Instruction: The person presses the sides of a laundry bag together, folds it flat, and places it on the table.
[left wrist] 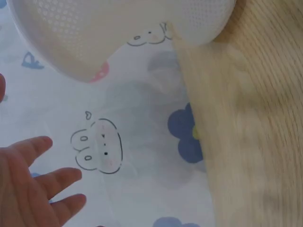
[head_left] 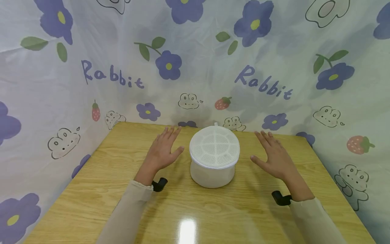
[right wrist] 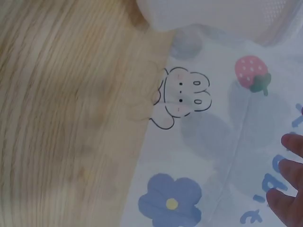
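A white, drum-shaped mesh laundry bag (head_left: 214, 147) stands upright on the wooden table, with a netted round top and a small loop at its far edge. To its left my left hand (head_left: 164, 149) hovers with the fingers stretched out, apart from the bag. On the other side my right hand (head_left: 275, 159) is held likewise, fingers straight and thumb spread, also not touching it. In the left wrist view the bag's mesh side (left wrist: 52, 28) curves across the top, above my fingers. The right wrist view catches only part of the bag (right wrist: 213, 16) and some fingertips.
The wooden table (head_left: 170, 210) has a glossy light reflection near its front. A white cloth (head_left: 201, 74) printed with purple flowers, rabbits, strawberries and lettering hangs behind and at both sides. Black wrist mounts (head_left: 159, 184) show at both cuffs.
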`<state>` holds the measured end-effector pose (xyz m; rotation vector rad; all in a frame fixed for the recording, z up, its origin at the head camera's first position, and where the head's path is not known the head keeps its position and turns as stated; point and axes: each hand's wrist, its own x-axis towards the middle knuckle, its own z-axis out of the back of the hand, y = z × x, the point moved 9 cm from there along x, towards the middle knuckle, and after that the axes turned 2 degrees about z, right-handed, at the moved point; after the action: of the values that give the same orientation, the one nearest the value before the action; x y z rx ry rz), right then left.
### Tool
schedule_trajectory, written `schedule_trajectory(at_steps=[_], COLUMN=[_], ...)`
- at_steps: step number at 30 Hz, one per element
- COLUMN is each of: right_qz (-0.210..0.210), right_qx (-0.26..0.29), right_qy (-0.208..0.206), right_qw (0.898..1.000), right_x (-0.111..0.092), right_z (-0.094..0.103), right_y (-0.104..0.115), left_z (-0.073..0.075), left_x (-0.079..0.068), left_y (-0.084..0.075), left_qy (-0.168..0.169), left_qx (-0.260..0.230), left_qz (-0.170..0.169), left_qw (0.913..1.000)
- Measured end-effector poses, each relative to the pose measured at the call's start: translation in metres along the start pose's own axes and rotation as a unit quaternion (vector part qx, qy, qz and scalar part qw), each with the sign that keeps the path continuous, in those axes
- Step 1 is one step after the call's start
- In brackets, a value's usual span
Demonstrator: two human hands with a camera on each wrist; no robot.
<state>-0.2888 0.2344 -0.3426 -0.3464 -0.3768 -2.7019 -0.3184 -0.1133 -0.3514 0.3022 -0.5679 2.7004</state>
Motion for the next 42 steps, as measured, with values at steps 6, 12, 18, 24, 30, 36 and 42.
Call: schedule_trajectory(at_steps=[6,12,18,24,30,36,42], right_qz=[0.006,0.016,0.023,0.005,-0.021,-0.042,-0.062], right_qx=[0.032,0.084,0.138,0.208,0.273,0.340,0.376], right_qy=[-0.004,-0.018,-0.019,-0.015,-0.021,-0.023,-0.015], right_qw=[0.999,0.996,0.990,0.978,0.962,0.939,0.924], right_x=[0.005,0.007,0.011,0.013,0.014,0.017,0.020], right_z=[0.000,-0.002,-0.008,-0.019,-0.028,-0.032,-0.037], right_y=[0.006,0.013,0.019,0.025,0.030,0.035,0.039], left_z=[-0.001,-0.009,-0.018,-0.026,-0.034,-0.040,-0.048], left_x=[0.000,0.000,0.000,-0.001,-0.003,-0.001,0.002], left_y=[-0.001,-0.005,-0.011,-0.011,-0.017,-0.022,-0.022], left_qy=[0.008,0.026,0.039,0.059,0.078,0.080,0.077], left_qx=[-0.026,-0.111,-0.158,-0.188,-0.244,-0.280,-0.327], left_qz=[0.009,0.023,0.032,0.046,0.051,0.051,0.062], left_qw=[0.9996,0.9933,0.9862,0.9793,0.9654,0.9553,0.9400])
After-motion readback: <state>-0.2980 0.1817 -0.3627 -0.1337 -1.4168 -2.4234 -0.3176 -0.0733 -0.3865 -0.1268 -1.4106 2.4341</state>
